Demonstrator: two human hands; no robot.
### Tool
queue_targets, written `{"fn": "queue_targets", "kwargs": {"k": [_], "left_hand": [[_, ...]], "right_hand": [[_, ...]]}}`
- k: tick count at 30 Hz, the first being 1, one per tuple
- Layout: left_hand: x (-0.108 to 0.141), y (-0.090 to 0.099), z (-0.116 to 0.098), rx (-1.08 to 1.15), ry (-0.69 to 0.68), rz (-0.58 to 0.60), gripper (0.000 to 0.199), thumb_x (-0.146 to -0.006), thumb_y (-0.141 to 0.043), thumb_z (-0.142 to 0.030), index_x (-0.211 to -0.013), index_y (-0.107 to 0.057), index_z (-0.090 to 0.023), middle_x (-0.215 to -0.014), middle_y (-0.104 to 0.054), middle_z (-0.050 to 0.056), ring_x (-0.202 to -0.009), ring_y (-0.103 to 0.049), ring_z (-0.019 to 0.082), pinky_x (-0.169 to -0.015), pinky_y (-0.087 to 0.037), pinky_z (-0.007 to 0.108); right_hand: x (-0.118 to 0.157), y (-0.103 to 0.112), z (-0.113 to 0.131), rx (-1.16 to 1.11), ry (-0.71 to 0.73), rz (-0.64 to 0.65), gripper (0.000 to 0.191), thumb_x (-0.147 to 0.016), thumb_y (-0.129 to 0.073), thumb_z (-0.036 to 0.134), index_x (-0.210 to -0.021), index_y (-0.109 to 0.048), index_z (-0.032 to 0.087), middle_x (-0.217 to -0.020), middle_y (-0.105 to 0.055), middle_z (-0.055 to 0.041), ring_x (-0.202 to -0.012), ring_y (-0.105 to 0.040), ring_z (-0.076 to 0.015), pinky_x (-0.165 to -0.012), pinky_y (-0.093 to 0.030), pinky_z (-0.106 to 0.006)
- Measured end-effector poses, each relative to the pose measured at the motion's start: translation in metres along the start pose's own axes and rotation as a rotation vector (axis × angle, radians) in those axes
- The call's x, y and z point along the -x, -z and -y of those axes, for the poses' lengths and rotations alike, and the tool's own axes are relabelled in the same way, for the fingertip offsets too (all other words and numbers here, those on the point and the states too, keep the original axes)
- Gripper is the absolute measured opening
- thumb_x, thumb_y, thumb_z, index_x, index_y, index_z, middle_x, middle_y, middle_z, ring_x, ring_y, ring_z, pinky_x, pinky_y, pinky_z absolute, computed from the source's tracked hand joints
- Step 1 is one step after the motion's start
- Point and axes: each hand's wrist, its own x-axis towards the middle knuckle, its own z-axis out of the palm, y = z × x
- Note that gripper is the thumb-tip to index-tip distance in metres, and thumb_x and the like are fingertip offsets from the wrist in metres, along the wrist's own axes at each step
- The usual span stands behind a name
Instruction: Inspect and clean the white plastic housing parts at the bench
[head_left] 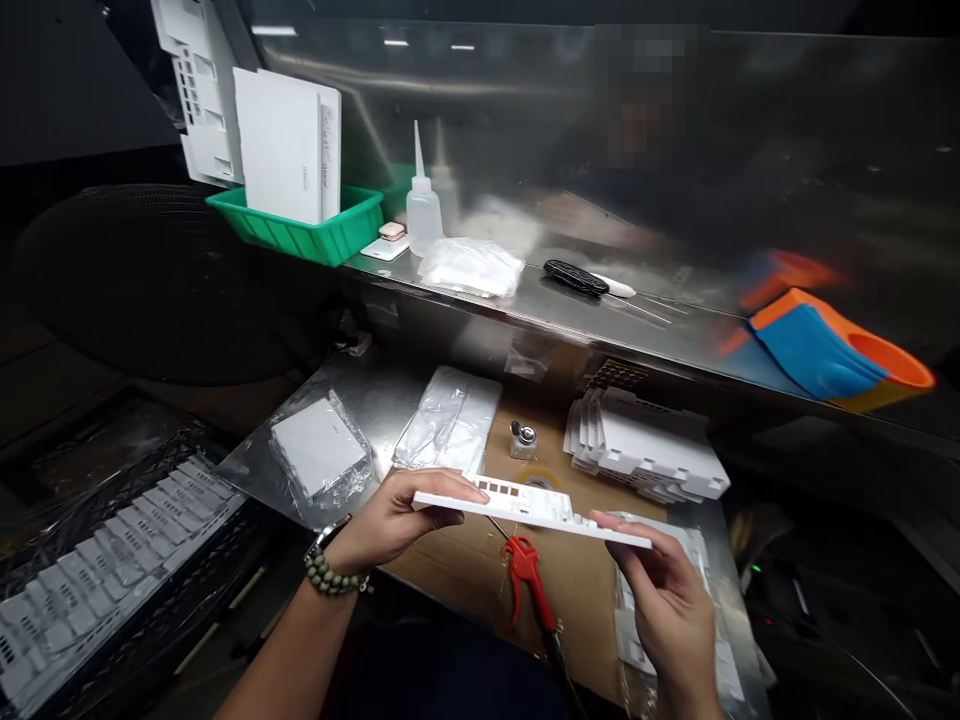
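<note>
A thin white plastic panel [525, 508] with square cutouts and raised parts on its upper side is held nearly level above the bench. My left hand [397, 515] pinches its left end, thumb below and fingers on top. At the right end my right hand [664, 585] grips it, also between thumb and fingers. Below the panel, a red air blow gun [529, 575] lies on the brown cardboard [585, 580], its hose running toward me. Just beyond the panel stands a small glass bottle [523, 441] with a metal top.
Stacked white panels [645, 440] sit at right, bagged ones [319, 447] at left. Plastic bags [454, 415] lie between. On the shelf [517, 305] are a green bin [300, 235], squeeze bottle [424, 215], screwdrivers [577, 278] and blue-orange holder [821, 345]. A crate [202, 610] holds panels.
</note>
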Motion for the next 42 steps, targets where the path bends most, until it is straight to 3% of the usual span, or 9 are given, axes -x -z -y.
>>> {"fn": "queue_targets", "kwargs": {"k": [4, 8, 11, 15, 20, 25, 29, 35, 42], "left_hand": [[0.009, -0.001, 0.002, -0.04, -0.009, -0.049, 0.049, -0.09, -0.062, -0.064, -0.106, -0.082, -0.023, -0.115, -0.078, 0.013, -0.12, -0.066, 0.032, -0.125, -0.023, 0.054], [0.019, -0.007, 0.007, 0.436, 0.222, -0.57, 0.083, -0.086, -0.034, -0.086, -0.114, -0.078, -0.022, -0.143, -0.064, 0.013, -0.143, -0.048, 0.035, -0.12, -0.039, 0.05], [0.033, -0.003, 0.012, 0.939, 0.628, -0.803, 0.061, -0.097, -0.049, -0.061, -0.137, -0.065, -0.018, -0.133, -0.07, 0.017, -0.127, -0.064, 0.036, -0.105, -0.055, 0.051], [0.057, 0.009, 0.02, 1.027, 0.861, -0.923, 0.067, -0.089, -0.055, -0.004, -0.155, -0.039, -0.004, -0.113, -0.077, 0.023, -0.106, -0.074, 0.038, -0.095, -0.061, 0.054], [0.078, 0.014, 0.017, 1.001, 0.73, -1.052, 0.092, -0.079, -0.05, 0.01, -0.163, -0.023, -0.014, -0.123, -0.075, 0.018, -0.114, -0.07, 0.038, -0.102, -0.057, 0.058], [0.086, 0.022, 0.012, 1.023, 0.491, -1.049, 0.102, -0.07, -0.049, 0.011, -0.164, -0.023, -0.02, -0.137, -0.068, 0.015, -0.127, -0.062, 0.039, -0.112, -0.047, 0.061], [0.097, 0.03, 0.012, 1.068, 0.405, -1.069, 0.111, -0.061, -0.049, 0.01, -0.164, -0.026, -0.025, -0.14, -0.066, 0.01, -0.13, -0.058, 0.04, -0.113, -0.044, 0.063], [0.104, 0.039, 0.009, 1.105, 0.436, -1.15, 0.109, -0.06, -0.047, 0.009, -0.163, -0.028, -0.021, -0.136, -0.069, 0.012, -0.125, -0.063, 0.04, -0.111, -0.047, 0.063], [0.079, 0.04, 0.001, 1.171, 0.532, -1.13, 0.078, -0.082, -0.051, -0.001, -0.158, -0.035, -0.007, -0.126, -0.072, 0.023, -0.115, -0.07, 0.041, -0.104, -0.053, 0.063]], "right_hand": [[0.001, -0.006, -0.016, -0.036, 0.037, 0.05, 0.014, -0.092, -0.07, 0.021, -0.105, -0.072, 0.026, -0.111, -0.08, -0.0061, -0.109, -0.075, -0.0233, -0.097, -0.06, -0.036], [0.007, -0.017, -0.024, -0.088, 0.222, 0.183, 0.027, -0.094, -0.062, 0.01, -0.109, -0.072, 0.03, -0.122, -0.077, -0.0057, -0.117, -0.072, -0.0265, -0.105, -0.056, -0.049], [0.014, -0.031, -0.027, -0.085, 0.38, 0.351, 0.039, -0.096, -0.055, 0.007, -0.121, -0.07, 0.033, -0.13, -0.073, -0.0062, -0.127, -0.066, -0.0291, -0.106, -0.054, -0.057], [0.015, -0.053, -0.054, 0.042, 0.445, 0.535, 0.034, -0.099, -0.05, 0.013, -0.123, -0.069, 0.029, -0.131, -0.072, -0.0083, -0.129, -0.064, -0.0254, -0.104, -0.057, -0.05], [-0.026, -0.075, -0.134, 0.659, 0.171, 0.628, 0.031, -0.1, -0.051, 0.033, -0.118, -0.073, 0.021, -0.123, -0.074, -0.0129, -0.124, -0.064, -0.0272, -0.108, -0.051, -0.05], [-0.064, -0.087, -0.185, 0.889, 0.028, 0.64, 0.025, -0.097, -0.065, 0.04, -0.101, -0.07, 0.016, -0.109, -0.071, -0.008, -0.107, -0.066, -0.0229, -0.1, -0.051, -0.047], [-0.072, -0.078, -0.181, 0.942, 0.067, 0.659, 0.022, -0.096, -0.063, 0.036, -0.099, -0.072, 0.017, -0.111, -0.071, -0.0108, -0.108, -0.063, -0.024, -0.098, -0.049, -0.041], [-0.122, -0.078, -0.169, 0.986, 0.089, 0.478, 0.046, -0.104, -0.037, 0.039, -0.131, -0.065, 0.015, -0.119, -0.067, -0.0151, -0.105, -0.063, -0.0266, -0.089, -0.048, -0.038], [-0.155, -0.108, -0.166, 0.935, 0.126, 0.445, 0.035, -0.095, -0.051, 0.037, -0.105, -0.076, 0.015, -0.104, -0.071, -0.0128, -0.095, -0.063, -0.0252, -0.085, -0.047, -0.035]]}}
